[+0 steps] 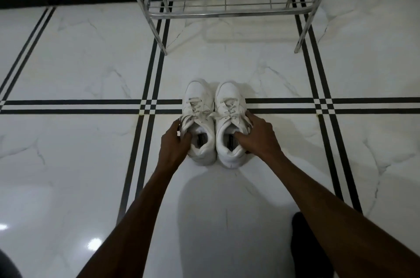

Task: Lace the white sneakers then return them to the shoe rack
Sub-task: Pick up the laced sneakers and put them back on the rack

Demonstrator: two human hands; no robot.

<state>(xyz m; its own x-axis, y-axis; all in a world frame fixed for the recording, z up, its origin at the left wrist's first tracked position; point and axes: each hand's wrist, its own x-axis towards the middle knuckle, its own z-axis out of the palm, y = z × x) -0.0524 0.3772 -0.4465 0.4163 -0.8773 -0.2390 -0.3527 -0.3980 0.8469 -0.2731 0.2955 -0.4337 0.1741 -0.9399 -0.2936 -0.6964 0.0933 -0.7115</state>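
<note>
Two white sneakers stand side by side on the floor, toes pointing away from me, both with laces threaded through the eyelets. My left hand grips the outer collar of the left sneaker, thumb inside the opening. My right hand grips the outer collar of the right sneaker, thumb tucked into its opening. The metal shoe rack stands further ahead, its lower wire shelf bare.
White marble floor with black double stripes crossing under the shoes. The rack's legs touch down left and right of the path ahead. A black skirting runs along the far wall. A dark shape lies at the lower right near my forearm.
</note>
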